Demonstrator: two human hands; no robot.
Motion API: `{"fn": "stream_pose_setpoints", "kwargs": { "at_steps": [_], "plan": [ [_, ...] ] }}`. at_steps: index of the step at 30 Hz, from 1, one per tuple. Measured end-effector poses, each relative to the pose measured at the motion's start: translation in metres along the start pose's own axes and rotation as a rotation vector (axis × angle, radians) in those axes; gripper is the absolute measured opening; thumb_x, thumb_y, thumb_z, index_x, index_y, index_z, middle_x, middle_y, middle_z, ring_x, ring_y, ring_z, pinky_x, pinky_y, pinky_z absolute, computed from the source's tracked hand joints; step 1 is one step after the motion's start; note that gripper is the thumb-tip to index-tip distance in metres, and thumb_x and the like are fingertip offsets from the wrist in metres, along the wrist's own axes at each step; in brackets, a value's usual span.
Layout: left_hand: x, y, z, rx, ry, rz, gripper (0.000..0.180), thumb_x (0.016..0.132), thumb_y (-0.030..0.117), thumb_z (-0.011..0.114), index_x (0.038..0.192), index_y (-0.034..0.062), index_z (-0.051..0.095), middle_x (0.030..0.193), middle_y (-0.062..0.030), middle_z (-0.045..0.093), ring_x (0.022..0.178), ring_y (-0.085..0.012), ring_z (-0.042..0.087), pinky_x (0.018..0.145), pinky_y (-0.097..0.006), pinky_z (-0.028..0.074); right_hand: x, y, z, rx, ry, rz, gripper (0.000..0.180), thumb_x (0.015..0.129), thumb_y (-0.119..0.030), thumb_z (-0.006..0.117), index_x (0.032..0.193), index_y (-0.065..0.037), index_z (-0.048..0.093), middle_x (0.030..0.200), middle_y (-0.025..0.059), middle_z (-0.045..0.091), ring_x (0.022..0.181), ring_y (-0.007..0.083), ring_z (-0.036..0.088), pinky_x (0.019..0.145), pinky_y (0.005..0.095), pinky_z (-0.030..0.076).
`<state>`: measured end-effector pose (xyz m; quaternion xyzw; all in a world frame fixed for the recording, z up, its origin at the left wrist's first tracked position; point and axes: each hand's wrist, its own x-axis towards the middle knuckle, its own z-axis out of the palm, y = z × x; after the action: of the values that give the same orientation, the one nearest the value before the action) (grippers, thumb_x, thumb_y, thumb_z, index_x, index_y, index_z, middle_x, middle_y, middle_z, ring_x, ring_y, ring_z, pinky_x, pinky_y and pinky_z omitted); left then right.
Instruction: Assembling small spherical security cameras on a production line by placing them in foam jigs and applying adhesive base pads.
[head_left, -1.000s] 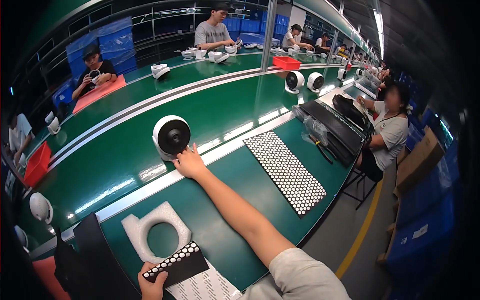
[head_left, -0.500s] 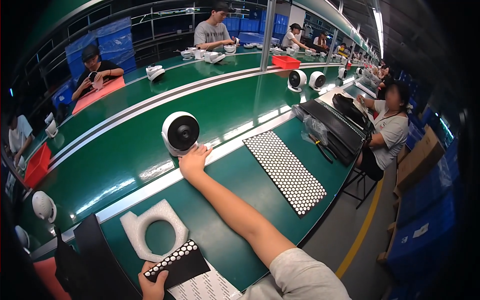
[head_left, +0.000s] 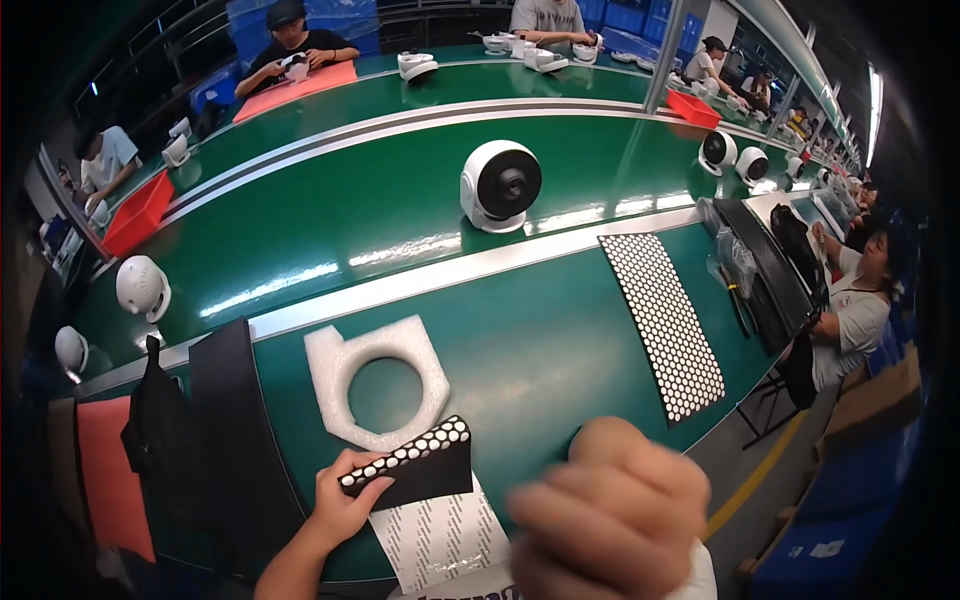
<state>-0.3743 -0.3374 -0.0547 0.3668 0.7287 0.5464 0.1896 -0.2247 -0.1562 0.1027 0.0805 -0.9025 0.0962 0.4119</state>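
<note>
My left hand (head_left: pixel 345 505) pinches a black sheet of round white pads (head_left: pixel 430 475), its dotted edge folded over toward me. Under it lies a white printed backing sheet (head_left: pixel 440 540). Just beyond sits a white foam block with a round hole (head_left: pixel 325 365) on the green bench. My right hand (head_left: pixel 610 510) is raised close to the view at the lower right, smeared by motion. Its fingers look curled, but whether anything is in them cannot be made out. Across the metal rail a white camera-like device with a round black front (head_left: pixel 505 185) stands upright on the green belt.
A larger sheet of white pads (head_left: pixel 665 330) lies at right, near yellow-handled pliers (head_left: pixel 738 300) and black material (head_left: pixel 765 270). At left are a black sheet (head_left: pixel 235 430), a black bag (head_left: pixel 160 425) and red material (head_left: pixel 115 475). A co-worker (head_left: pixel 855 310) sits at right.
My right hand has left the base of the white device and come back toward me. The whole view has shifted; my left hand still holds the sheet of pads.
</note>
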Motion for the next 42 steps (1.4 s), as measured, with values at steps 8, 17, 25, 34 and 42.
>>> {"fn": "stream_pose_setpoints", "kwargs": {
  "at_steps": [8,17,25,34,42],
  "plan": [
    [-0.008,-0.008,-0.005,0.092,0.018,0.0,0.02,0.068,-0.002,0.064,0.08,-0.0025,0.049,0.087,-0.0135,0.062,0.076,-0.0178,0.061,0.069,-0.026,0.047,0.018,-0.005,-0.016,0.098,0.009,-0.143,0.018,0.047,-0.015,0.055,0.055,-0.002,0.046,0.057,0.0061,0.045,0.045,0.0152,0.037,0.04,0.0265,0.021],
    [-0.007,-0.004,-0.005,0.073,0.001,0.044,0.02,0.067,-0.002,0.065,0.078,-0.0022,0.048,0.091,-0.0152,0.062,0.079,-0.0189,0.061,0.069,-0.027,0.047,0.005,-0.003,-0.02,0.004,0.095,-0.15,0.011,0.053,-0.013,0.053,0.058,-0.003,0.053,0.056,0.0031,0.045,0.045,0.0128,0.035,0.041,0.0235,0.026],
    [-0.007,-0.005,-0.003,0.111,-0.015,0.059,0.021,0.066,-0.001,0.066,0.077,-0.002,0.049,0.088,-0.0146,0.062,0.076,-0.0196,0.061,0.067,-0.027,0.046,0.005,0.03,-0.005,-0.26,0.936,-0.832,0.018,0.065,-0.006,0.05,0.052,-0.013,0.04,0.051,-0.009,0.037,0.045,0.0039,0.032,0.042,0.0185,0.02],
    [-0.015,-0.007,-0.002,0.057,0.081,0.003,0.02,0.066,-0.003,0.061,0.076,-0.0013,0.044,0.085,-0.0149,0.061,0.076,-0.0155,0.057,0.071,-0.026,0.044,0.001,-0.028,0.0,1.064,1.176,0.278,0.017,0.078,0.0,0.04,0.068,-0.013,0.033,0.063,-0.0017,0.035,0.055,0.0122,0.034,0.049,0.0261,0.022],
    [-0.01,-0.012,0.0,-0.006,0.072,-0.078,0.014,0.069,-0.001,0.058,0.077,-0.003,0.046,0.084,-0.0146,0.061,0.074,-0.0137,0.056,0.07,-0.025,0.043,0.01,-0.013,0.008,1.094,1.418,-0.14,0.017,0.077,0.0,0.034,0.067,-0.012,0.028,0.064,-0.0004,0.031,0.051,0.0119,0.031,0.049,0.022,0.025]
  ]
}}
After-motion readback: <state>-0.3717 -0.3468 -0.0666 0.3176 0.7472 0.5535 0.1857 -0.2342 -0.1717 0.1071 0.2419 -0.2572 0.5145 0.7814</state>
